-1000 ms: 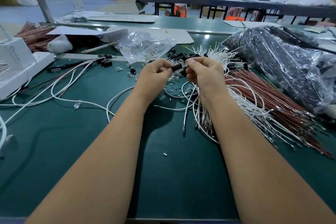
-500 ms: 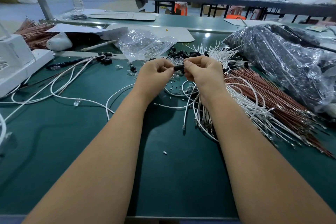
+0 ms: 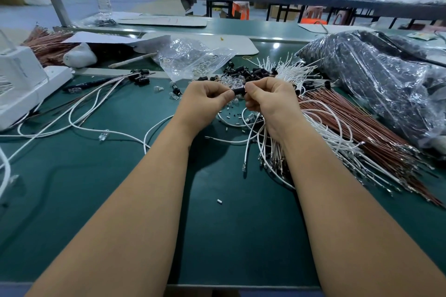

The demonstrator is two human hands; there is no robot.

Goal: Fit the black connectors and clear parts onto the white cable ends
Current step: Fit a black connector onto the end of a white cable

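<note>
Hands close together over the far middle of the tabletop (image 3: pixel 217 236), both pinching one black connector (image 3: pixel 239 91) between them. Left hand (image 3: pixel 205 101): fingers curled, thumb and forefinger clamped on the connector's left end. Right hand (image 3: pixel 270 99): fingers curled, pinching the right end; whether a white cable is already gripped inside this hand cannot be told, though white cables (image 3: pixel 251 128) loop out just below its wrist.

Change over the last second: the gap between the hands has narrowed. A second ago the connector sat tilted with more of its body showing between the fingertips; now it lies nearly level and only a short black stretch is exposed. Both hands have also drifted slightly away from the body, toward the loose pile of black connectors and clear parts (image 3: pixel 231 82) just beyond the knuckles.

Reading: the closing pinch looks like a push-fit in progress, the connector being seated on a cable end or a clear part pressed into it. Which of the two cannot be seen; the joint is covered by fingertips. Seating not confirmed.

Stock: unfinished white cables fan out beyond and to the right of the right hand, beside a brown wire bundle (image 3: pixel 362 132). Cables with black ends (image 3: pixel 138 78) lie well off to the left of the left hand, probably done pieces. A clear bag (image 3: pixel 190 58) sits beyond the left hand. Judging by the stock, most of the task remains.
</note>
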